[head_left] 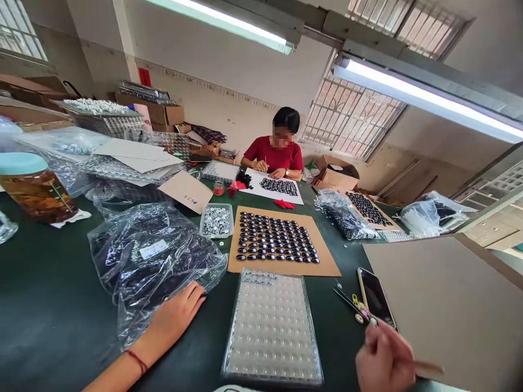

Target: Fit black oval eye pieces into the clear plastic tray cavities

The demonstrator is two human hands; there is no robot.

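My left hand (180,310) lies palm down on the near edge of a clear plastic bag (163,267) of dark pieces, fingers loosely bent, holding nothing visible. My right hand (386,356), slightly blurred, is closed around a thin stick whose brown end (429,369) sticks out behind it. Tweezers (347,298) point away just beyond its fingertips; whether the fingers touch them I cannot tell. Small round pieces (359,318) lie beside them. Between my hands is a clear tray (273,332) of round hollows, with small clear pieces along its far edge.
Beyond the tray, a cardboard sheet (327,261) bears rows of glossy black ovals. A box of small silvery pieces (217,221) stands left of it. A phone (376,296) and bare cardboard (457,305) lie right. A jar (35,188) stands far left. A person in red (265,152) works opposite.
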